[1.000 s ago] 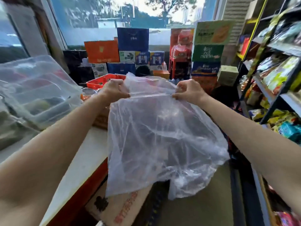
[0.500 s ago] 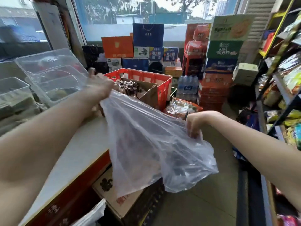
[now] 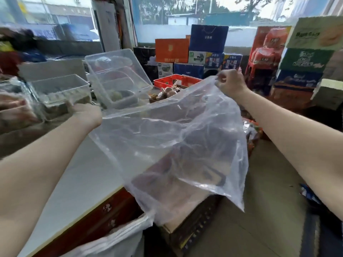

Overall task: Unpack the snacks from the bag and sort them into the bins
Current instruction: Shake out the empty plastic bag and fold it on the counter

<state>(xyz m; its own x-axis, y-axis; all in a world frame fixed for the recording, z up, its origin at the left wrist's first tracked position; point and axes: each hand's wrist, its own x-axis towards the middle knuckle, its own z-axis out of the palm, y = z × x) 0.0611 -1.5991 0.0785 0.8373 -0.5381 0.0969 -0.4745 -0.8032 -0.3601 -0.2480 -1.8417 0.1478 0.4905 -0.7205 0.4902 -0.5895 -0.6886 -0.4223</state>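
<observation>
A large clear plastic bag (image 3: pixel 178 145) hangs stretched between my hands over the counter's right edge; it looks empty. My left hand (image 3: pixel 87 114) grips its left corner low above the white counter (image 3: pixel 81 179), by the bins. My right hand (image 3: pixel 230 82) pinches the opposite corner, raised higher to the right. A clear bin (image 3: pixel 59 89) with dark contents sits on the counter at the left. Beside it, a second clear bin (image 3: pixel 118 76) has its lid tilted up. Brown wrapped snacks (image 3: pixel 167 92) show behind the bag.
A red crate (image 3: pixel 167 81) stands behind the bag. Stacked cartons and gift boxes (image 3: pixel 207 52) line the window wall and the right side. A cardboard box (image 3: pixel 185 219) sits on the floor below the bag, and a white bag (image 3: pixel 115 242) lies at the counter's foot.
My left hand dropped lower and toward the bins with its corner. My right hand rose and moved out to the right, spreading the bag wider. The view swung left.
</observation>
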